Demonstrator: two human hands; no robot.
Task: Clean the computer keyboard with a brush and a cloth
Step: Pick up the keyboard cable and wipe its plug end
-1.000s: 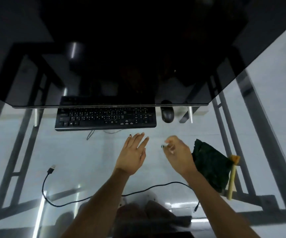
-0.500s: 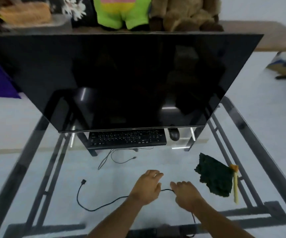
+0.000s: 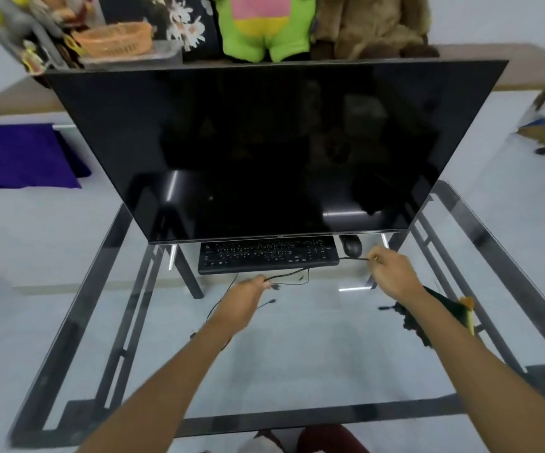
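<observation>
The keyboard (image 3: 268, 255) lies lengthwise left-right, both hands pinching a cable (image 3: 284, 275).

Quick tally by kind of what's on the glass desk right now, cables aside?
Monitor: 1
Keyboard: 1
Mouse: 1
Dark cloth, partly behind the right arm: 1
Brush, only its yellow tip showing: 1
Total: 5

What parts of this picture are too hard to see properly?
Head view:
- Keyboard: its far edge sits under the monitor; key letters too small.
- Dark cloth and brush: mostly hidden behind the right forearm.
- Cable: thin; its path between left hand and right hand is unclear.
</observation>
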